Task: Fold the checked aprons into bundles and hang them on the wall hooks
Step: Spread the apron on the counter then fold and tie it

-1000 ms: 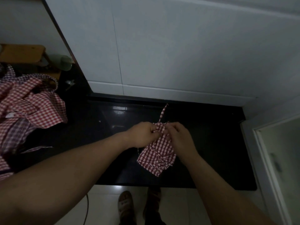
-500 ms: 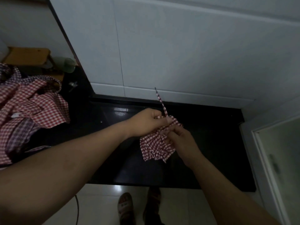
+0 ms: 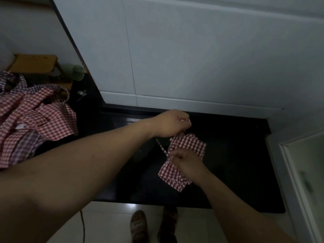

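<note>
A small folded bundle of red-and-white checked apron (image 3: 188,146) hangs over the black counter (image 3: 236,172). My right hand (image 3: 185,161) grips the bundle's middle, with its lower part showing below my wrist. My left hand (image 3: 172,123) is raised above the bundle and pinches the end of its thin checked strap (image 3: 161,146), which loops down to my right hand. No wall hooks are in view.
A heap of loose checked aprons (image 3: 31,120) lies at the left end of the counter. Behind the heap are a wooden stool (image 3: 33,63) and a green cup (image 3: 74,71). White cabinet doors (image 3: 192,58) rise behind the counter. My sandalled feet (image 3: 138,225) stand on pale floor tiles.
My left hand has lifted up and away with the strap end. My right hand has dropped and shifted onto the bundle's middle, and the strap now loops between the two hands.
</note>
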